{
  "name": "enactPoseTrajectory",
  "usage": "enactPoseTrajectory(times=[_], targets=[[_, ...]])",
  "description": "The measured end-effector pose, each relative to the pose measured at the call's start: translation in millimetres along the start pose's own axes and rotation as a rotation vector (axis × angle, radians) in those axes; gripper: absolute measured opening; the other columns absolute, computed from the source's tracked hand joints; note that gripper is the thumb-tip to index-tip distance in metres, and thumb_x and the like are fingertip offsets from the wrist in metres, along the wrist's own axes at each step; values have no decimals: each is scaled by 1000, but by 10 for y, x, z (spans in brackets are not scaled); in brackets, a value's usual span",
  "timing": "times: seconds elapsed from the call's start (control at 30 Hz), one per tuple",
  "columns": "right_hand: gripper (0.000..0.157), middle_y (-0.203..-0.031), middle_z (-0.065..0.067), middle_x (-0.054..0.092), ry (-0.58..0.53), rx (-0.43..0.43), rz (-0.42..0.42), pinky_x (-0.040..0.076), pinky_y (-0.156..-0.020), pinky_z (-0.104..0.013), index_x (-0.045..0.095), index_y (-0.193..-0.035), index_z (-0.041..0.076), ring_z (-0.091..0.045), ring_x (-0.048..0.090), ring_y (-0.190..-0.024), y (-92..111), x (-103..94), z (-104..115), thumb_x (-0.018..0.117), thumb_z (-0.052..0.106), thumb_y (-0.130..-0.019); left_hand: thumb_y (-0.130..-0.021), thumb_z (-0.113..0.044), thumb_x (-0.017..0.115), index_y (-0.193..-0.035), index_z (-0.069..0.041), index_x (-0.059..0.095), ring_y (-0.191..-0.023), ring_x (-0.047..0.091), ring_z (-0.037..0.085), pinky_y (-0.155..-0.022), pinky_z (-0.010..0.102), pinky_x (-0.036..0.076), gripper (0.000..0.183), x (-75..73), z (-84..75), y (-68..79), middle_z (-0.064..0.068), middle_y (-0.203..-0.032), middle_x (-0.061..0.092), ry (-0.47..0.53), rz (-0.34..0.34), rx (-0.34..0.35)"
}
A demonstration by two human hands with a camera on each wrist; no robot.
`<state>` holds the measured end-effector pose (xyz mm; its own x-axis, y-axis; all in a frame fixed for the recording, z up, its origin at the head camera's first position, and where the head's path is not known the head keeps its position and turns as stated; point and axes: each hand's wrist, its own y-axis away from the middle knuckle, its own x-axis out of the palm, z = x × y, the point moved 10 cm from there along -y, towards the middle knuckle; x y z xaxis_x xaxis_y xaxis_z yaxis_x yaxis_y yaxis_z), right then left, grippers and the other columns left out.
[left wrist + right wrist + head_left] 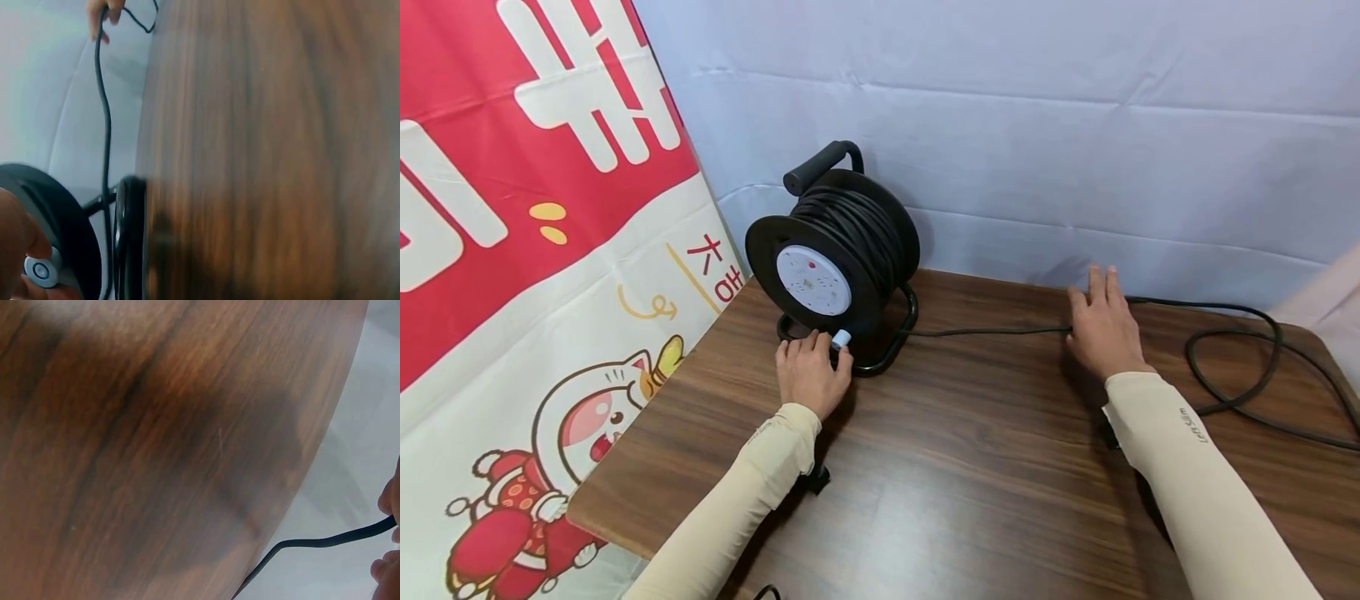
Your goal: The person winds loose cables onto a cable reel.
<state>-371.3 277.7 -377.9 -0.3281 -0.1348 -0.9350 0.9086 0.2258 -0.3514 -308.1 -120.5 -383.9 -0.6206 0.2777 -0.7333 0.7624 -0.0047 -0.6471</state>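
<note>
A black cable reel (857, 242) with a white socket face stands upright on its tubular frame, dark cable wound on its drum. My left hand (814, 373) is at the lower front of the reel and pinches its pale round crank knob (841, 339), which shows end-on between fingers and thumb in the left wrist view. From the reel a black cable (985, 332) runs right to my right hand (1105, 325), which holds it above the table near the wall. In the right wrist view the cable passes between the fingertips (387, 497), at the right edge.
Loose loops of the cable (1273, 350) lie on the right of the wooden table (925, 433). A pale cloth (1037, 167) hangs behind the table, and a red and white printed cloth (587, 275) hangs at left. The reel's carrying handle (816, 167) sticks up.
</note>
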Motion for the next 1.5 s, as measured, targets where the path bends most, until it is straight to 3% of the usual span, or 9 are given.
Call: enactPoseTrajectory(times=[0.27,0.57,0.73,0.97,1.07,1.17,1.33,1.4,1.5], targets=[[63,-145,-32,8,10,3,-9,10,-106,-55,47,-120,-13,-47,-4,-133,-27,73,-29,75,5,-67,-78,-32,57,-94,-4,66,-96,53,39,-89,51,35,33,40,258,-61,19,-113,59,-44,40,-53],[46,-137,-32,31,81,16,-119,11,-105,-57,58,-105,-12,-47,7,-133,-35,27,-63,75,7,-66,-78,-35,56,-96,-6,66,-96,53,39,-89,52,34,36,49,342,-107,20,-115,58,-59,58,-77],[44,-130,-29,41,145,106,-226,0,-105,-58,61,-96,-10,-46,12,-133,-8,-42,-147,77,13,-63,-77,-34,57,-95,-6,67,-97,54,38,-91,53,33,36,32,352,-96,19,-115,59,-52,44,-77],[32,-121,-26,51,143,185,-487,5,-104,-60,60,-92,-13,-45,29,-126,93,-257,-263,70,8,-70,-76,-34,57,-93,-6,67,-95,55,37,-91,54,34,34,36,356,-97,17,-112,61,-45,34,-86],[31,-120,-27,52,156,206,-522,5,-104,-60,60,-91,-15,-46,31,-124,124,-309,-322,66,9,-72,-78,-34,56,-94,-5,66,-96,56,37,-91,53,34,35,53,357,-134,16,-112,61,-49,48,-92],[33,-123,-28,48,147,261,-469,3,-104,-60,58,-91,-17,-48,27,-125,146,-302,-415,65,10,-74,-79,-35,55,-97,-4,65,-97,56,37,-92,53,33,38,87,368,-162,16,-114,61,-50,79,-104],[54,-140,-33,24,155,390,-203,-7,-102,-61,50,-107,-19,-52,3,-131,160,-143,-607,68,20,-74,-80,-37,53,-100,-5,65,-98,55,36,-92,53,32,39,141,430,-183,16,-117,59,-25,135,-138],[67,-144,-33,12,161,409,-109,-10,-101,-61,44,-115,-17,-52,-7,-131,163,-77,-644,72,26,-73,-80,-37,54,-98,-6,65,-97,55,35,-92,53,32,38,142,460,-179,15,-117,59,-17,143,-150],[79,-145,-33,6,167,395,-69,-11,-100,-62,40,-121,-15,-52,-11,-129,162,-58,-650,76,32,-69,-79,-36,55,-97,-5,65,-96,56,35,-91,54,32,38,135,494,-170,15,-116,60,-12,141,-158]])
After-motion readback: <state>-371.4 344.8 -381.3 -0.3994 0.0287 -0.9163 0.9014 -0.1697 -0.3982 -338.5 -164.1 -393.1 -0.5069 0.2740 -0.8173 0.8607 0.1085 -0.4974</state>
